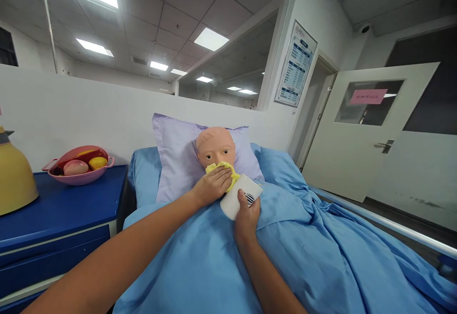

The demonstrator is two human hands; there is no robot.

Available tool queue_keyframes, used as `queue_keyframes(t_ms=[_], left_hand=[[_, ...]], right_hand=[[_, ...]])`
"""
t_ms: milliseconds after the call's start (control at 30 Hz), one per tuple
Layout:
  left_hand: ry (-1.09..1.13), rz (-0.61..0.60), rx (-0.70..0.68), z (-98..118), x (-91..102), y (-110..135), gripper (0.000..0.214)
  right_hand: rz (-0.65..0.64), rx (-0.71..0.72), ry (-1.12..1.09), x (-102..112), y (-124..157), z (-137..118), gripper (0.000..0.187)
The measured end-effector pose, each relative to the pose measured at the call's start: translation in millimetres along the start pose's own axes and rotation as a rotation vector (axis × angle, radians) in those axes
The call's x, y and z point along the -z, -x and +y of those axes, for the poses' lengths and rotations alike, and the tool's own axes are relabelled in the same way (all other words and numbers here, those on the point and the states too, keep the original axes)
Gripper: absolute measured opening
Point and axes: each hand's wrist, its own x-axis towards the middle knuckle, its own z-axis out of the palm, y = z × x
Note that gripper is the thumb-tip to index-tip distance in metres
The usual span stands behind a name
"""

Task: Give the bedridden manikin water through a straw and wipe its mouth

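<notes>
A mannequin head (215,142) lies face up on a lavender pillow (178,157), its body covered by a blue quilt (285,223). My left hand (214,184) holds a yellow cloth (233,177) against the mannequin's mouth and chin, hiding the lower face. In my right hand (247,216) is a white cup (232,203) with a black striped mark, tilted over the quilt just below the cloth. The thumb lies across the cup's near side, and the other fingers are mostly hidden behind it.
Left of the bed stands a blue bedside cabinet (93,195) with a pink basket (82,178) of fruit and a yellow kettle (16,176). A metal bed rail (385,219) runs along the right side. Beyond it is an open door (357,157).
</notes>
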Motion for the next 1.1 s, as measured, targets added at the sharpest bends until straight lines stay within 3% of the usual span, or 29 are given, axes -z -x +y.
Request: queue_keyframes(t_ms=[133, 233, 400, 567, 800, 967, 1100], left_hand=[[0.064, -0.017, 0.031, 5.3, 7.0, 19.2, 0.026], [0.102, -0.003, 0.079, 5.3, 19.1, 19.5, 0.026], [0.091, 0.097, 0.111, -5.6, 32.6, -16.3, 0.028], [-0.015, 0.054, 0.044, -9.4, 16.6, -38.6, 0.027], [-0.044, -0.012, 0.014, 2.7, 2.7, -6.5, 0.026], [0.044, -0.037, 0.095, 9.7, 13.0, 13.8, 0.026], [0.126, 0.031, 0.084, 5.2, 28.7, 5.4, 0.026]], right_hand=[[-0.014, -0.015, 0.001, -0.6, 0.3, -0.2, 0.055], [-0.041, -0.033, -0.037, -2.1, 1.9, -2.3, 0.052], [-0.05, -0.056, -0.083, -3.0, 4.5, -6.3, 0.056], [-0.04, -0.048, -0.043, -1.8, 2.0, -2.8, 0.056], [-0.035, -0.036, -0.112, -2.3, -1.9, 1.6, 0.055], [-0.057, -0.053, -0.098, -1.6, 0.4, -0.1, 0.054], [-0.076, -0.043, -0.12, -2.7, 1.7, -2.3, 0.053]])
